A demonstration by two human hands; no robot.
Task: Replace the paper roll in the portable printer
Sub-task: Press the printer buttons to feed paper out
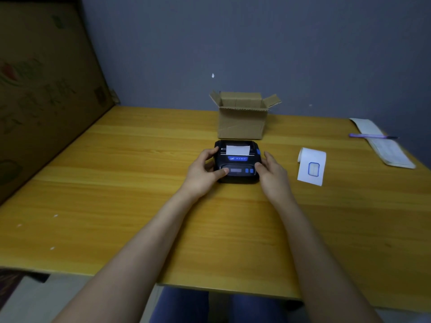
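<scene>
At the left edge of the frame a large cardboard sheet (44,89) leans against the wall, well apart from the work. The yellow wooden bench (116,183) fills the middle of the frame, and the portable printer (236,162) sits flat on it at centre, its long axis running left to right across the picture.

The left hand (205,171) holds the printer's left side: its fingers curl over the upper left corner and its thumb lies on the front panel beside the small display, so its grip is closed on the body. The right hand (271,173) lies against the printer's right side with its fingers loosely extended along the edge. It looks like a light bracing touch, and whether it is truly clamped cannot be told. Both hands are equally near, one on each side, and the printer lies directly between them.

The printer is black with blue buttons on the front and a blue latch (258,151) on the right flank, just above the right fingertips. A short tongue of white paper (238,150) stands out of the slot at its far edge, and the cover appears shut. Whether the swap is finished or yet to begin cannot be judged from this.

Behind the printer stands an open cardboard box (242,117). Right of centre a partly unrolled paper roll (311,165) lies on the bench, with a blue outlined mark on its loose end. At the far right a pen (373,136) rests across a long paper strip (384,145).
</scene>
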